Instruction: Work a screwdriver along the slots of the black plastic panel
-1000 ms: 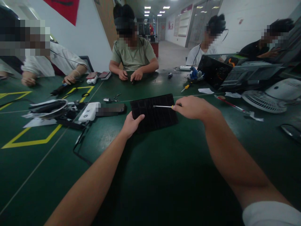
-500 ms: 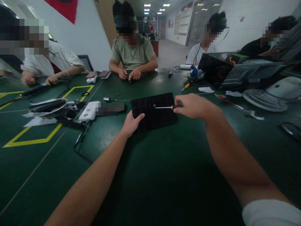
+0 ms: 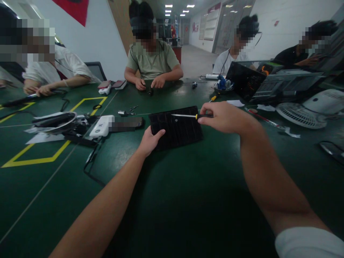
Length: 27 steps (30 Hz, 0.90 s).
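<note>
A flat black rectangular panel (image 3: 186, 132) with ribbed markings lies tilted at mid-view above the green table. My left hand (image 3: 149, 141) grips its left edge, thumb on top and fingers hidden beneath. A small round silver spot, perhaps a screw, shows near the panel's middle. My right hand (image 3: 225, 115) is closed round the black and yellow handle of a screwdriver (image 3: 185, 115). Its metal shaft points left across the panel's upper part, with the tip above and left of the silver spot. Whether the tip touches the panel I cannot tell.
To the left lie a phone (image 3: 126, 123), a white device (image 3: 102, 126) and a heap of parts (image 3: 53, 122). Small metal pieces (image 3: 131, 109) sit behind. A second screwdriver (image 3: 214, 97), a fan (image 3: 303, 114) and computer parts (image 3: 285, 84) stand rightward. Several people sit around the table.
My right hand has lifted slightly with the screwdriver, whose tip has moved up and left, away from the silver spot. My left hand and the panel have stayed put.
</note>
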Each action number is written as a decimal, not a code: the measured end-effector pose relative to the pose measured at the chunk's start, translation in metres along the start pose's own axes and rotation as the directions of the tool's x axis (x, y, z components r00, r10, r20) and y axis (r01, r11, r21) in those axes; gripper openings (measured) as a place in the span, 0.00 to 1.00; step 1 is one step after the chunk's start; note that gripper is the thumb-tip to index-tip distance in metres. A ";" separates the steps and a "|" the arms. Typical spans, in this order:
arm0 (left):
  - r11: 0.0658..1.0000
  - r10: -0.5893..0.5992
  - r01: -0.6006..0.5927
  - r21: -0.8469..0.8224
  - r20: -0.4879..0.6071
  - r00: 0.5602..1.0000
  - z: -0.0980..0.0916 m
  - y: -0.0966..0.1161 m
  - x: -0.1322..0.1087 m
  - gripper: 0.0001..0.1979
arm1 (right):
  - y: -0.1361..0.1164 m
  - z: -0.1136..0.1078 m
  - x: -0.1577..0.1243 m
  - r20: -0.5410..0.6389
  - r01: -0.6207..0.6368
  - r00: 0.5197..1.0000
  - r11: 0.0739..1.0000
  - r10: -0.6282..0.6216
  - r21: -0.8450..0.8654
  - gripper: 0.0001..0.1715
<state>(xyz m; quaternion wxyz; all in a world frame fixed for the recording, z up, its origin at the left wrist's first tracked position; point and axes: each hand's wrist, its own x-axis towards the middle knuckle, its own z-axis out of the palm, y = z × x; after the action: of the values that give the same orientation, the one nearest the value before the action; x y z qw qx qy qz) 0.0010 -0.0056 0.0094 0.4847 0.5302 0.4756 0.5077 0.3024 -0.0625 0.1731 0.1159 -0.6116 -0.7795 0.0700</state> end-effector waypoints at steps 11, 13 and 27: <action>0.999 0.005 -0.004 -0.038 0.016 1.000 0.000 0.000 -0.001 0.26 | 0.070 0.056 0.056 -0.262 -0.210 0.870 0.795 0.418 0.570 0.17; 0.999 -0.001 0.002 -0.045 0.014 1.000 0.000 0.000 -0.001 0.25 | 0.085 0.085 0.063 -0.210 -0.334 0.831 0.764 0.515 0.552 0.18; 0.999 -0.010 0.011 -0.036 0.018 1.000 -0.002 -0.003 0.003 0.27 | 0.095 0.143 0.057 -0.237 -0.410 0.804 0.797 0.546 0.444 0.19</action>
<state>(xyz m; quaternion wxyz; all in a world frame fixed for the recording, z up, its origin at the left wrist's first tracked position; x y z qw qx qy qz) -0.0008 -0.0022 0.0070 0.5011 0.5233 0.4647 0.5091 0.3403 0.0208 0.0173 0.3452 -0.7600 -0.5345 0.1324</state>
